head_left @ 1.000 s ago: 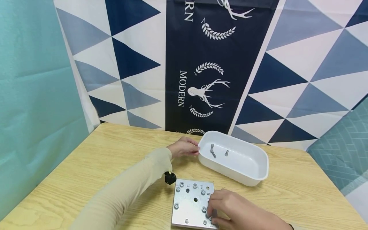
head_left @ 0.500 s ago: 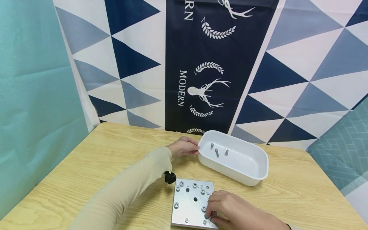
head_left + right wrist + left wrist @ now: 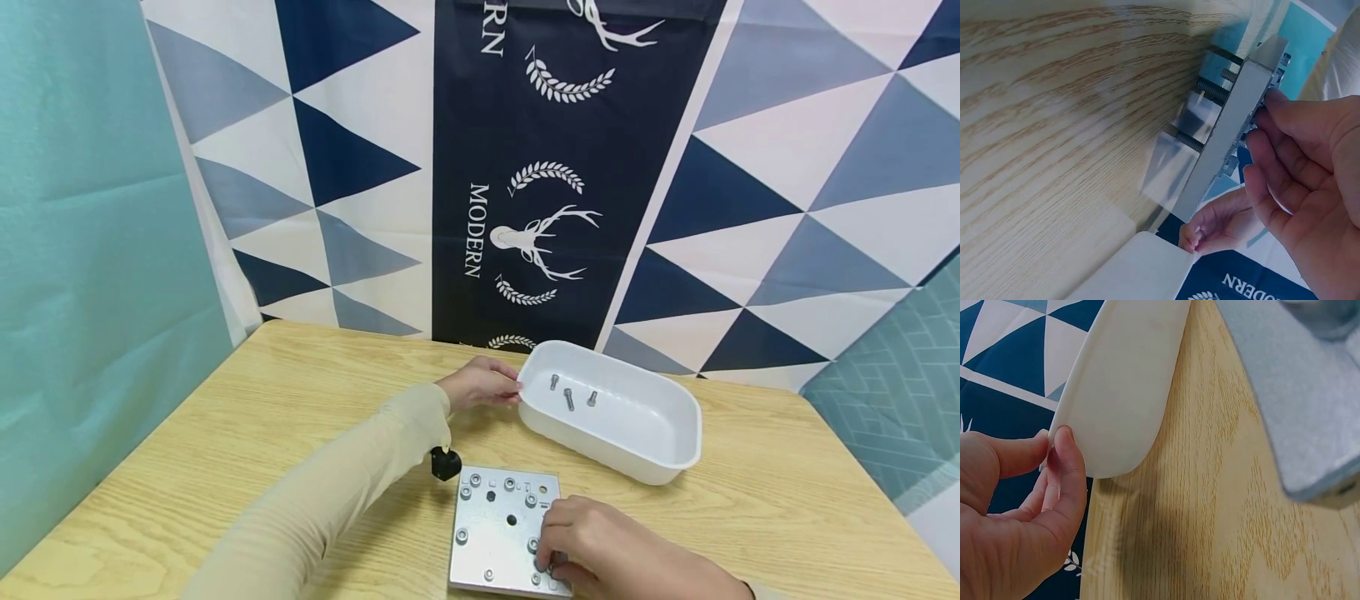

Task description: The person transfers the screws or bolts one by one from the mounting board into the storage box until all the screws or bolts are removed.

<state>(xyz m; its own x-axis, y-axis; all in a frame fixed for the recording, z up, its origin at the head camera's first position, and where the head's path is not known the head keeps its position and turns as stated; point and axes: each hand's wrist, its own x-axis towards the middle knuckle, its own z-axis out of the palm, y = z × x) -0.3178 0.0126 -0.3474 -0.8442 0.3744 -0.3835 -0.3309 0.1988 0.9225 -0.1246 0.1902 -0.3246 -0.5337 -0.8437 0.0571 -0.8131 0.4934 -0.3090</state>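
Wood table [image 3: 225, 450] | left hand [image 3: 480, 383] pinches tray [image 3: 637, 425] | right hand [image 3: 596, 537], fingers curled, pinches bolt [image 3: 549, 571]

On the dark strip of the patterned cloth [image 3: 562, 133], we read the word "MODERN" [image 3: 476, 231], running downward beside a printed white stag head [image 3: 513, 238]. Higher on that strip, we make out the letters "RN" [image 3: 493, 29], cut off above. In the right wrist view, we see "MODERN" again, slanting. Marks on the metal plate [image 3: 495, 546] are too small for us to read.
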